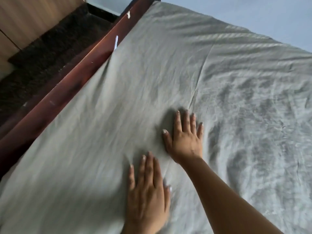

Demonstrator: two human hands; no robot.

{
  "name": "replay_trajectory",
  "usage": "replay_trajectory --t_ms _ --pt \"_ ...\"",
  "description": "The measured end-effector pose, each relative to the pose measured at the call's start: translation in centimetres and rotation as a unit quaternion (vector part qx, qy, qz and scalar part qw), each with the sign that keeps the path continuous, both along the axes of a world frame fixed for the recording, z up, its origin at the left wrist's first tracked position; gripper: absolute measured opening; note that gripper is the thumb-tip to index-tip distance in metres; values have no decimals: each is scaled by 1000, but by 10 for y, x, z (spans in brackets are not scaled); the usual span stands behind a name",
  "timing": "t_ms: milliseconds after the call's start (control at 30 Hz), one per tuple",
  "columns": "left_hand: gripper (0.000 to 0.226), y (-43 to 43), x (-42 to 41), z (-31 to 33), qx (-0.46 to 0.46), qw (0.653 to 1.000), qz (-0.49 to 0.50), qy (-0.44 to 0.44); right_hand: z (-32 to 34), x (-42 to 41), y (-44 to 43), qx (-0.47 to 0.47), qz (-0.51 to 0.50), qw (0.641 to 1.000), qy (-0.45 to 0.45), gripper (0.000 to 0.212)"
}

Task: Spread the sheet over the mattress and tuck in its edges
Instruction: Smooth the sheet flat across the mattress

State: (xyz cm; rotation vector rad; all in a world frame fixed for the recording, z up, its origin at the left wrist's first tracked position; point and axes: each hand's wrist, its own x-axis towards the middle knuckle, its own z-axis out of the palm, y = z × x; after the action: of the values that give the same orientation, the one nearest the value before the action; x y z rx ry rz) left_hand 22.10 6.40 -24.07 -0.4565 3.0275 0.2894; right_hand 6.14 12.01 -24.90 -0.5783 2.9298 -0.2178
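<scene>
1. A pale grey-green sheet (pixel 168 65) lies spread across a bed, with both of a person's hands resting on top of it, well apart from the reddish wooden bed rail (pixel 67 85).
2. The left hand (pixel 148 188) lies palm down on the sheet, its grip wide, fingers straight and close together, holding nothing.
3. The right hand (pixel 185 139) presses flat just beside it, farther along the rail's run, its grip likewise wide, with fingers slightly fanned.
4. The sheet's long edge meets the rail along all its visible length; whether it is tucked there cannot be told.
5. Between the hands and the rail the cloth lies fairly smooth, though blurred. On the side away from the rail a broad stretch is heavily wrinkled.
6. Beyond the rail a dark rug (pixel 50 53) lies on the floor beside wooden panelling (pixel 33 14). At the rail's far end the sheet meets a pale wall (pixel 253 10).
</scene>
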Motion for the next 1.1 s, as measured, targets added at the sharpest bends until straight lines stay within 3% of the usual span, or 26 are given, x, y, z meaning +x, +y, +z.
replay_trajectory --t_ms 133,200,400,500,600,733,867,1000,1100 --pt "75 -24 -51 1 -23 998 55 -13 1 -35 -32 -11 136 991 -1 69" --pt "76 -18 -62 -5 -19 998 51 -20 -7 -43 -30 0 157 988 4 71" --pt "82 49 -43 -20 -4 1000 -5 -7 -22 -60 24 -25 42 999 22 83" --pt "87 103 -36 -16 27 999 -8 -25 -21 -57 90 1 -12 999 31 82" --pt "88 157 -39 -10 62 994 -84 -14 -14 -56 137 46 -75 996 4 89" --pt "78 177 -86 0 79 995 -42 45 1 -95 126 36 -18 998 44 82" --pt "83 189 -130 -9 32 999 15 -9 -8 -126 124 46 106 993 4 75" --pt "87 223 -122 -23 40 999 -34 10 -29 -125 184 -4 13 1000 26 81" --pt "97 259 -103 -28 39 997 -57 25 -32 -115 234 10 -27 999 33 85"
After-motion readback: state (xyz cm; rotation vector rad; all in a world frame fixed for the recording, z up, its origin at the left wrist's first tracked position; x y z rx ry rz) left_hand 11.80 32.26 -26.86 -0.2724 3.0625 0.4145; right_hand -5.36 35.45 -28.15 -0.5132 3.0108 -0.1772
